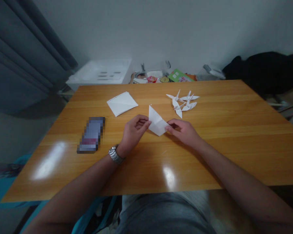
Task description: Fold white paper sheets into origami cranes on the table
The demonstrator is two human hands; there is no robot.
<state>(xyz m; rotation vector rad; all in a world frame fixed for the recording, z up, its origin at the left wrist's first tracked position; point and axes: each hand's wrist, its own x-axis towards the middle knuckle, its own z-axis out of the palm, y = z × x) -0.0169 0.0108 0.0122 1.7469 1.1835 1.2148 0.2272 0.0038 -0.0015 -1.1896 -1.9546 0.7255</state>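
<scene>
A folded white paper piece [156, 122] stands tilted on the wooden table [210, 152], held between both hands. My left hand [133, 130], with a metal watch at the wrist, pinches its left edge. My right hand [182, 130] pinches its lower right corner. Both hands have their fingers closed on the paper.
Several finished white paper cranes [183, 102] lie behind the hands. A white paper pad [122, 103] sits at the back left, a blurred phone-like object [91, 135] at the left. A white bin [100, 73], small clutter and a dark bag [263, 71] lie beyond the table.
</scene>
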